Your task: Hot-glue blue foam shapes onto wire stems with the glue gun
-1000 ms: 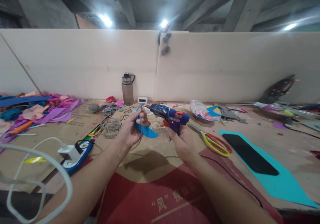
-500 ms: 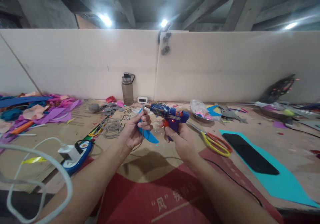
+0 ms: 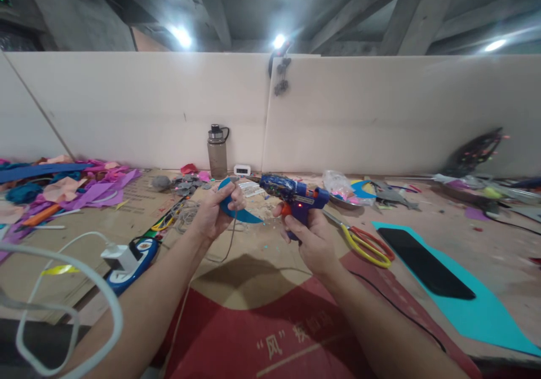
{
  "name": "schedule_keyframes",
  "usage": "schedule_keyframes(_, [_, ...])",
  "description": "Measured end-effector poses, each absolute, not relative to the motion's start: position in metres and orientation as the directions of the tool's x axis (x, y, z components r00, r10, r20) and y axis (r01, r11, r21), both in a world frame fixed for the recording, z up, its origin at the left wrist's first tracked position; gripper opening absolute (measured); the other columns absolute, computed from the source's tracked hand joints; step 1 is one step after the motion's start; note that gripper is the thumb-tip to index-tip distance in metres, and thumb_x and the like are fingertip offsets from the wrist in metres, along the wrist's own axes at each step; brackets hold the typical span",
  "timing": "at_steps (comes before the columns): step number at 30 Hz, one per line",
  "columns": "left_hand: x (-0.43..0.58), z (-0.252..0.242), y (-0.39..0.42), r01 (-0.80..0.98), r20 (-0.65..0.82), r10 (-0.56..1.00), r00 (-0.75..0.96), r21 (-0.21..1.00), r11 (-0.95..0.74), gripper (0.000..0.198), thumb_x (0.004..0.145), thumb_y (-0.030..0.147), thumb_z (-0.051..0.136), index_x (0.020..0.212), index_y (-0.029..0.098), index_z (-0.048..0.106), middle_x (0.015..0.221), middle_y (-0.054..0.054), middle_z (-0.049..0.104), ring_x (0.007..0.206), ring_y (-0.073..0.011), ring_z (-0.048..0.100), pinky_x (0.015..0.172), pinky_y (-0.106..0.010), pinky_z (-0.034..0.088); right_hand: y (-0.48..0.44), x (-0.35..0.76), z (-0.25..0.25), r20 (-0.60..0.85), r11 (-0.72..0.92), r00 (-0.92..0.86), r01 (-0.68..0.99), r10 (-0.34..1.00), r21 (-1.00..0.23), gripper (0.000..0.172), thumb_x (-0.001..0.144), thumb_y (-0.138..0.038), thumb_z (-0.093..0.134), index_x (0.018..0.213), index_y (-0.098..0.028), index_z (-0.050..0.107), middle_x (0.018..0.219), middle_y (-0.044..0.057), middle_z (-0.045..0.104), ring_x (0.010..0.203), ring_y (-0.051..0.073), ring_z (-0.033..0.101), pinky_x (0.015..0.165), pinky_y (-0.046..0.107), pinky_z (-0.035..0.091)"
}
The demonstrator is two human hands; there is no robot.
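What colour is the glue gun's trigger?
The trigger of the glue gun is orange-red, best seen in the head view.

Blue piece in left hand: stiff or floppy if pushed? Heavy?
The blue piece is likely light: it looks sheet-thin. Probably springy rather than limp, since it juts past the left hand without hanging straight down. A push would likely bend its tip, which looks unsupported.
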State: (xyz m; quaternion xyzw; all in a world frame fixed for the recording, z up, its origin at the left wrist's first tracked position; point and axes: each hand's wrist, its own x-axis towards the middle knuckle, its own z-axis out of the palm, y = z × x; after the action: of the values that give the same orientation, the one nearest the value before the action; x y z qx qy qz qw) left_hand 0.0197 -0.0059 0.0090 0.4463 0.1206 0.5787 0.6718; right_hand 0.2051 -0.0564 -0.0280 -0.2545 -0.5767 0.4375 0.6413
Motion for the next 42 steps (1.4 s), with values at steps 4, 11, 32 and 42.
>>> schedule_keyframes(4, [0.02, 0.01, -0.008, -0.632, 0.338, 0.886, 0.317, 0.772, -0.068, 0.02, 0.073, 0.023, 0.07, 0.068, 0.014, 0.053, 0.059, 0.003, 0.045, 0.044, -0.002, 0.033, 0.047, -0.018, 0.033, -0.057, 0.205, -0.028, 0.518, 0.489, -0.05, -0.262, 0.854, -0.832, 0.016, 0.083, -0.03, 0.058, 0.096, -0.022, 0.055, 0.09, 0.002, 0.062, 0.055, 0.008, 0.043, 0.048, 0.024, 0.039])
schedule_keyframes(11, [0.019, 0.01, -0.011, -0.588, 0.36, 0.881, 0.306, 0.799, -0.122, 0.022, 0.071, 0.026, 0.073, 0.07, 0.015, 0.054, 0.059, 0.004, 0.046, 0.044, -0.0028, 0.035, 0.049, -0.02, 0.035, -0.056, 0.205, -0.026, 0.487, 0.458, -0.082, -0.238, 0.869, -0.857, 0.018, 0.081, -0.033, 0.059, 0.094, -0.021, 0.053, 0.09, 0.002, 0.062, 0.05, 0.007, 0.044, 0.047, 0.025, 0.039])
schedule_keyframes(32, [0.012, 0.002, -0.007, 0.038, 0.866, 0.489, -0.106, 0.495, -0.868, 0.01, 0.07, 0.017, 0.073, 0.078, 0.022, 0.069, 0.067, -0.001, 0.061, 0.057, -0.0111, 0.055, 0.061, -0.026, 0.045, -0.053, 0.204, -0.029, 0.444, 0.366, -0.116, -0.403, 0.888, -0.838, 0.017, 0.081, -0.029, 0.06, 0.095, -0.022, 0.052, 0.087, 0.0, 0.059, 0.056, 0.007, 0.044, 0.044, 0.021, 0.038])
schedule_keyframes(42, [-0.023, 0.014, 0.001, 0.417, 0.958, 0.016, 0.286, -0.11, -0.902, 0.029, 0.077, 0.007, 0.063, 0.101, 0.024, 0.066, 0.09, -0.005, 0.067, 0.083, -0.0146, 0.062, 0.077, -0.031, 0.051, -0.053, 0.214, -0.028, 0.478, 0.45, -0.068, -0.243, 0.876, -0.859, 0.013, 0.083, -0.029, 0.059, 0.094, -0.023, 0.056, 0.084, 0.0, 0.06, 0.055, 0.008, 0.045, 0.047, 0.023, 0.038])
